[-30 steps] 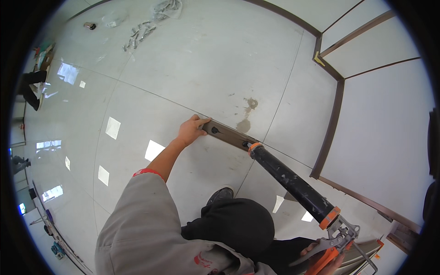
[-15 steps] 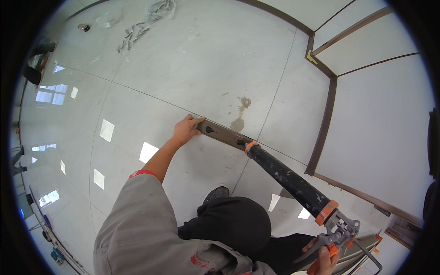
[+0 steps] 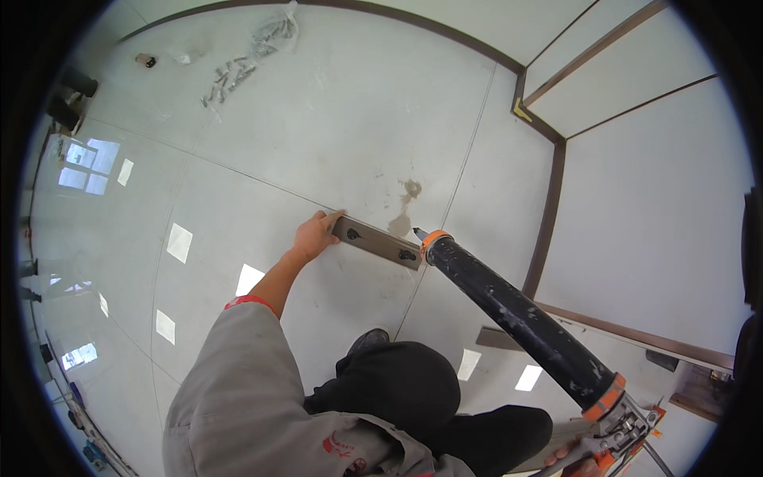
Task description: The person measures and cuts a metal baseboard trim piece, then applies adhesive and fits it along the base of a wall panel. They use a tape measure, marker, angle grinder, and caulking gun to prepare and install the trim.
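Observation:
My left hand [image 3: 314, 236] pinches the left end of a short brown strip of skirting board [image 3: 380, 245], thumb and fingers closed on its edge. Two dabs of black adhesive [image 3: 408, 255] sit on the strip's upper face, one toward each end. My right hand [image 3: 586, 461], partly cut off by the lower edge, is wrapped round the orange-and-grey handle of a caulking gun [image 3: 520, 326] with a long black barrel. The gun's dark nozzle tip points past the strip's right end, apart from the dabs. Whether the strip rests on the floor is hard to tell.
Brown skirting [image 3: 548, 222] runs along the white wall at right, with a yellow piece [image 3: 521, 111] at its corner. Another brown strip [image 3: 499, 339] lies beneath the gun. A clear plastic bag [image 3: 274, 36] and scattered scraps lie far off on the glossy tiles.
The caulking gun's nozzle has lifted off the strip's right end, leaving a second black dab there. My right hand and the gun have shifted right and down. My left hand still holds the strip.

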Tool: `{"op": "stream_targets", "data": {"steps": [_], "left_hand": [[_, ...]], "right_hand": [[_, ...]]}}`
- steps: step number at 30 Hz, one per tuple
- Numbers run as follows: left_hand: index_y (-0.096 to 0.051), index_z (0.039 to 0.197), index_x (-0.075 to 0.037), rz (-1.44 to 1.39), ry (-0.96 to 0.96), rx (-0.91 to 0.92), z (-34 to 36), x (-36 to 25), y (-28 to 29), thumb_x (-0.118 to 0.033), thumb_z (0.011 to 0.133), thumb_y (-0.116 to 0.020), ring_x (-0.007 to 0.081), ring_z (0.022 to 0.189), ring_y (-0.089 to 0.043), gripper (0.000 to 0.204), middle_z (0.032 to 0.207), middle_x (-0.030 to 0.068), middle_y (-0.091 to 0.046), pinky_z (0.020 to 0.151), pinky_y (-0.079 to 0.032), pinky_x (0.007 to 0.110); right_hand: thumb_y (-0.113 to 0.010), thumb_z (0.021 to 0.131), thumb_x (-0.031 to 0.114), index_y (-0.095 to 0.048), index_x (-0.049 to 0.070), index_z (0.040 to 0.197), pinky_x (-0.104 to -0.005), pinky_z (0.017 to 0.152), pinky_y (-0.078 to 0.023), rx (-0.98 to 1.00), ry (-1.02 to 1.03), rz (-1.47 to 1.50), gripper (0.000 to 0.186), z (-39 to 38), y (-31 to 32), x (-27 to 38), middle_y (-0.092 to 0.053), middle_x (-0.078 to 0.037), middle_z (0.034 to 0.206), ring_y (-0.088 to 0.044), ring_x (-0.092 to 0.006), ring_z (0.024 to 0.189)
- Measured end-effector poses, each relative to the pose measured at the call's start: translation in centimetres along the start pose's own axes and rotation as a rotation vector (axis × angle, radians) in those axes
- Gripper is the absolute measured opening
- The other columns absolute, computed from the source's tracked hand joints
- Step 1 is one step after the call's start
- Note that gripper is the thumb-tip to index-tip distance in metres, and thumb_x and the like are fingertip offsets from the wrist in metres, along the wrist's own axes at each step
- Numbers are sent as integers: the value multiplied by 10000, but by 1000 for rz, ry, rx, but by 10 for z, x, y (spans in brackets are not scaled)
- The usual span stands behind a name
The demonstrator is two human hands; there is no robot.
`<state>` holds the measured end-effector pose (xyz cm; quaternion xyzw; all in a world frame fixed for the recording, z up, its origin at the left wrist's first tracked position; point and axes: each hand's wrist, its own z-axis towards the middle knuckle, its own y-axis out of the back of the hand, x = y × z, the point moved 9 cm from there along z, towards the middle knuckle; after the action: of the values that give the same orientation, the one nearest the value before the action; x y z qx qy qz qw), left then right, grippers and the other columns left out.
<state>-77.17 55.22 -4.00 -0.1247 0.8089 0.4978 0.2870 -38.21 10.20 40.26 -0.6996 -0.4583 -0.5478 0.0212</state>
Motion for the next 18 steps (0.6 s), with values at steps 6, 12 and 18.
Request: {"op": "stream_targets", "data": {"steps": [6, 12, 18], "left_hand": [[-735, 1016, -19, -605, -30, -12, -32, -57, 10, -298, 877, -780, 143, 736, -663, 315, 875, 50, -716, 651, -528, 282], [-741, 897, -11, -583, 8, 323, -102, -117, -60, -272, 839, -790, 179, 694, -682, 272, 805, 102, -729, 672, -541, 334], [-726, 992, -84, -186, 160, -122, -83, -9, -42, -277, 776, -798, 299, 819, -688, 299, 853, 100, -717, 742, -541, 419]], "right_hand": [[-621, 941, 220, -437, -7, 1337, -429, 680, -574, -30, 118, 354, 492, 6, -20, -2, -625, -176, 1063, -643, -260, 860], [-609, 890, 186, -517, -73, 1264, -459, 774, -574, 368, 20, 272, 465, 34, -65, 4, -632, -229, 1084, -632, -336, 931], [-516, 958, 110, -612, -135, 1156, -216, 255, -286, 469, 4, 30, 329, 68, -123, 1, -702, -144, 744, -428, -105, 285]]}}
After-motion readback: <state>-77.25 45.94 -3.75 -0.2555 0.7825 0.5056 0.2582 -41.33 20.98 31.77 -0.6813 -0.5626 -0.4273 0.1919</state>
